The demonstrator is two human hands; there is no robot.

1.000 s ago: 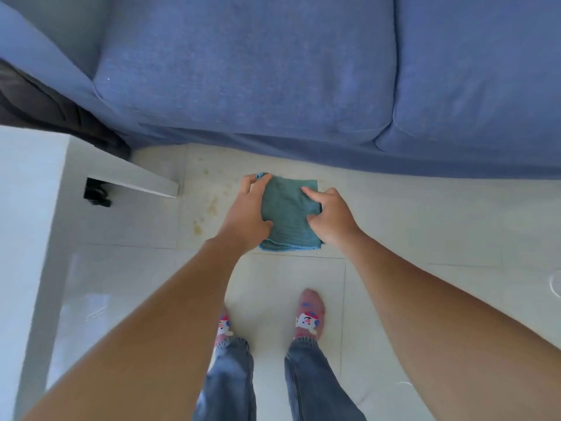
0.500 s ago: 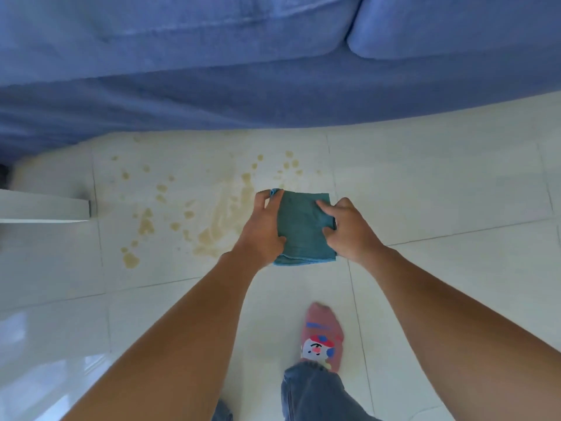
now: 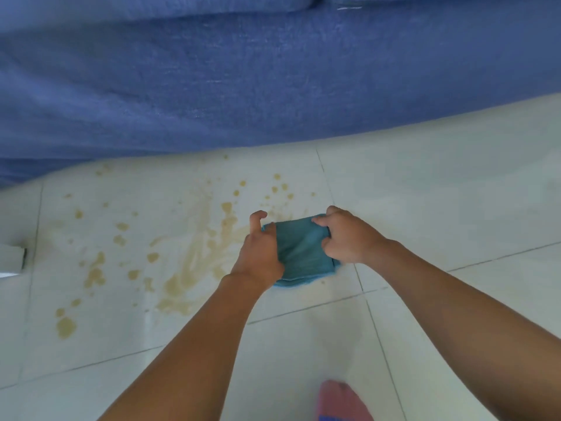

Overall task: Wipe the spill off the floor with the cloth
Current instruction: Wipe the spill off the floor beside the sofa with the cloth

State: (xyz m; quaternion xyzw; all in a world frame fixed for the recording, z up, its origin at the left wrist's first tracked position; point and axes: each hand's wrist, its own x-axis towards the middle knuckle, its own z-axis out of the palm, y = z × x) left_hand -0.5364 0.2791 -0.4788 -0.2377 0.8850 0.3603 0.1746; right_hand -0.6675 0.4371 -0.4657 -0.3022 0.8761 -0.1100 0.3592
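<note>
A folded teal-blue cloth (image 3: 300, 253) with a lighter blue hem is sitting between both hands, in front of the person and out at the ends of the two outstretched bare forearms. The left hand (image 3: 261, 253) is gripping the cloth's left edge, its fingers curled over the fabric and its thumb lifted clear beyond the far corner. The right hand (image 3: 349, 238) is clutching the cloth's right edge, its fingers bunching the fabric along the far side. Whether the cloth is touching the floor or hanging just above it cannot be told.

A yellowish-brown spill (image 3: 182, 262) of streaks and scattered droplets is spreading over the pale glossy tiled floor (image 3: 440, 202), lying mostly to the left of the left hand, with some drops just beyond the cloth's far edge. The thickest smear is running just beside the left wrist, and the largest single blot is sitting well apart to the left, nearer the person.

Beyond both hands, the front of a blue fabric sofa (image 3: 273, 80) is filling the far part of the view, meeting the floor past the droplets. Far to the left of the left hand, the corner of a white surface (image 3: 12, 256) is showing at the frame's edge. Near the person, below the right forearm, a blurred pink sock (image 3: 343, 399) is standing on the tiles.
</note>
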